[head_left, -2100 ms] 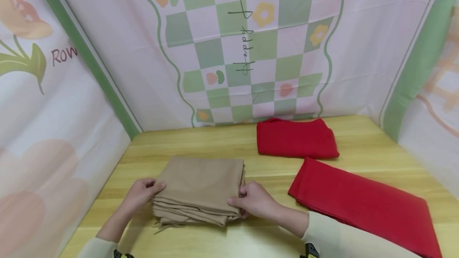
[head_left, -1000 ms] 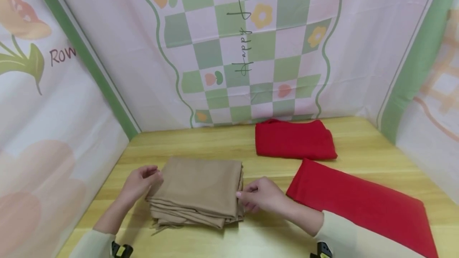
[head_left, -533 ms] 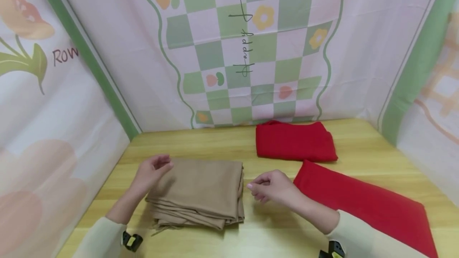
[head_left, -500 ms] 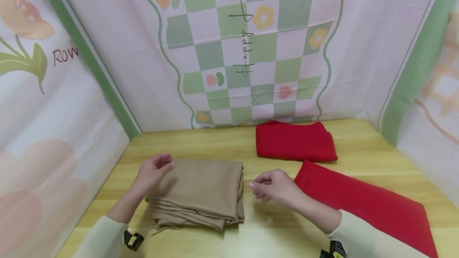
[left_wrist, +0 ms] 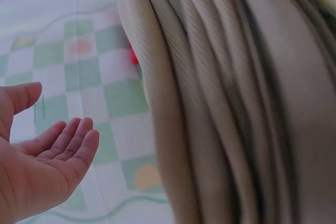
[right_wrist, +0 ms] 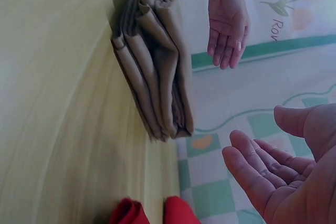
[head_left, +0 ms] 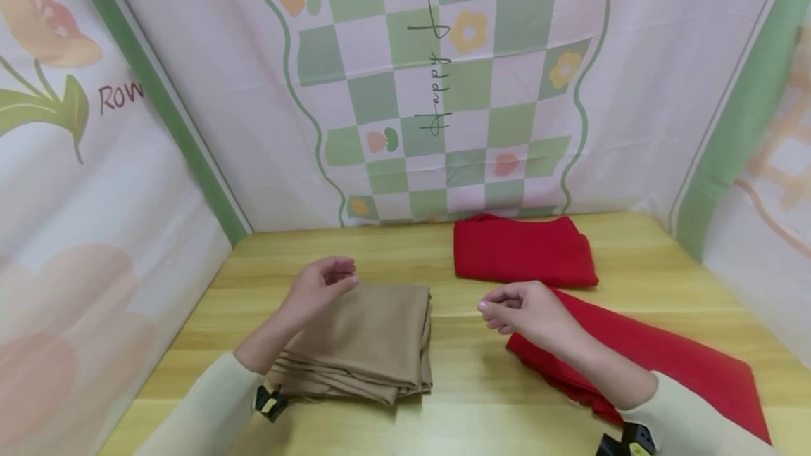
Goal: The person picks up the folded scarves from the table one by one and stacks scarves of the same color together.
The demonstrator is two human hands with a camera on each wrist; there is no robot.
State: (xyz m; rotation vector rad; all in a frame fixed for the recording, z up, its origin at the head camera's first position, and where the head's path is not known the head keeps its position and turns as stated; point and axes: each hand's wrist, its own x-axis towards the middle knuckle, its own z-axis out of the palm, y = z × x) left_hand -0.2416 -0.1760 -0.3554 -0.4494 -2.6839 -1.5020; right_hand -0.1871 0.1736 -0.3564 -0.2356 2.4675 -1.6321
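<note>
Left hand [head_left: 322,288] with thumb and fingers apart, above folded tan cloth [head_left: 376,335] on a wooden table [head_left: 465,414], right hand [head_left: 532,314] likewise, near a long red cloth [head_left: 690,361], smaller red cloth [head_left: 522,252] behind, back curtain [head_left: 472,83] lettered "Happy Life", left curtain [head_left: 127,188] "Row"

The person's left hand [head_left: 317,292] hovers above the folded tan cloth [head_left: 380,333] (rather unevenly layered, from here) on the wooden bench [head_left: 469,414]. The loosely curled right hand [head_left: 532,314] hangs by the long red cloth [head_left: 678,354]; a smaller red cloth [head_left: 522,252] lies behind.
</note>
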